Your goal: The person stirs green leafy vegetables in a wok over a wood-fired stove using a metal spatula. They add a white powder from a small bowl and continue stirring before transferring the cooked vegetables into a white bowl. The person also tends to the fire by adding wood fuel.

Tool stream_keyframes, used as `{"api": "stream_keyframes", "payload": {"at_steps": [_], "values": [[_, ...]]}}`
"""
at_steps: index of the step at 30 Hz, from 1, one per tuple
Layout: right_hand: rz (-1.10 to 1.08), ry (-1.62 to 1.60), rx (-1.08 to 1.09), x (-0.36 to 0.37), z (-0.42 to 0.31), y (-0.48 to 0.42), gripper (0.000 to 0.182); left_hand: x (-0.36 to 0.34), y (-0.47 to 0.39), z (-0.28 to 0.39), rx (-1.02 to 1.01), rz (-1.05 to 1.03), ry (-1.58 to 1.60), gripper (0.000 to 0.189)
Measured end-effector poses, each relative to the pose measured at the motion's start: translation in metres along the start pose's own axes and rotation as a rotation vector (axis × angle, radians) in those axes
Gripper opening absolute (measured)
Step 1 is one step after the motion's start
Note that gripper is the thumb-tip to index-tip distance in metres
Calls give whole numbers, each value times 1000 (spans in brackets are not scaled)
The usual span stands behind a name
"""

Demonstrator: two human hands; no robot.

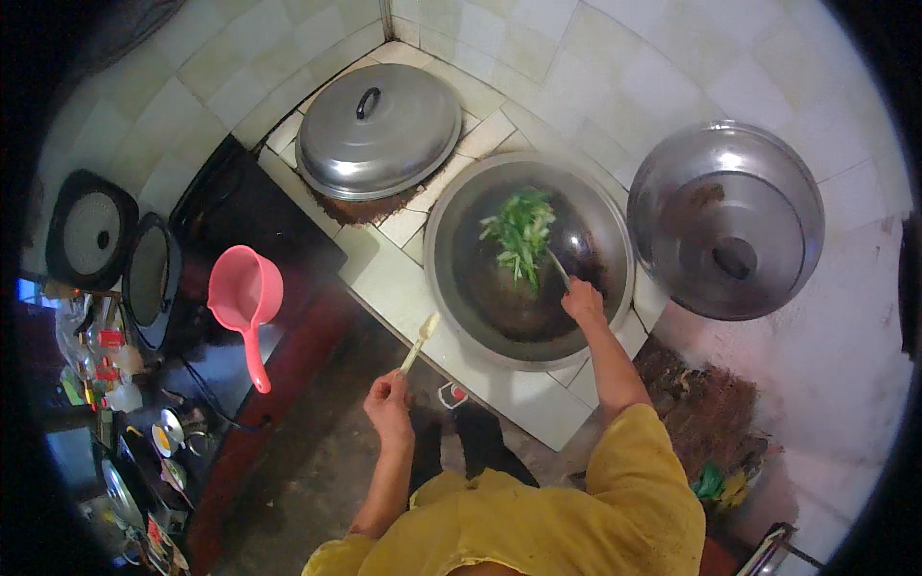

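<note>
Chopped green vegetables [522,234] lie in a large metal wok [475,324] set into a tiled stove top. Above the wok's right part, my right hand [583,301] is closed around the handle of a metal spatula [557,266]; its far end is hidden at the greens. My left hand [390,403], outside the stove's front edge, grips a small pale spoon [413,353] by its handle. A pale lump sits on the spoon's tip, just left of the wok's rim.
A domed metal lid [403,137] sits behind the wok, to the left. A large metal basin or lid [727,223] leans at the wall on the right. To the left, a pink plastic ladle [248,288] rests on a dark counter, near bottles [112,353] and dishes.
</note>
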State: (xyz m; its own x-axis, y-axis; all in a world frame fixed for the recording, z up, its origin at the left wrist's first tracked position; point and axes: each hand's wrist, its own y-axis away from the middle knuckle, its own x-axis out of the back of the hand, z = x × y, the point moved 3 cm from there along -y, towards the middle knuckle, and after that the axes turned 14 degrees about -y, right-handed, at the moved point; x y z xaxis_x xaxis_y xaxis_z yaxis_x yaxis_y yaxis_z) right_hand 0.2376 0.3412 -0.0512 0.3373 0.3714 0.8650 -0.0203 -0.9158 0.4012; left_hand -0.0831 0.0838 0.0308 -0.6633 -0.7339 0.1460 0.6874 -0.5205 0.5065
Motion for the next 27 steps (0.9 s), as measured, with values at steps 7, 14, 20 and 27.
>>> {"api": "stream_keyframes", "payload": {"at_steps": [7,14,20,27], "values": [[-251,1,139,19,82,58,33,-8,-8,5,-70,-47,33,10],[-511,-933,-257,-84,70,-8,38,-6,-5,6,-6,46,-54,9],[-199,-1049,-147,-112,24,7,50,4,-2,-2,-16,45,-57,9],[157,-268,69,-25,61,70,45,-18,-6,11,-49,-44,25,10]]}}
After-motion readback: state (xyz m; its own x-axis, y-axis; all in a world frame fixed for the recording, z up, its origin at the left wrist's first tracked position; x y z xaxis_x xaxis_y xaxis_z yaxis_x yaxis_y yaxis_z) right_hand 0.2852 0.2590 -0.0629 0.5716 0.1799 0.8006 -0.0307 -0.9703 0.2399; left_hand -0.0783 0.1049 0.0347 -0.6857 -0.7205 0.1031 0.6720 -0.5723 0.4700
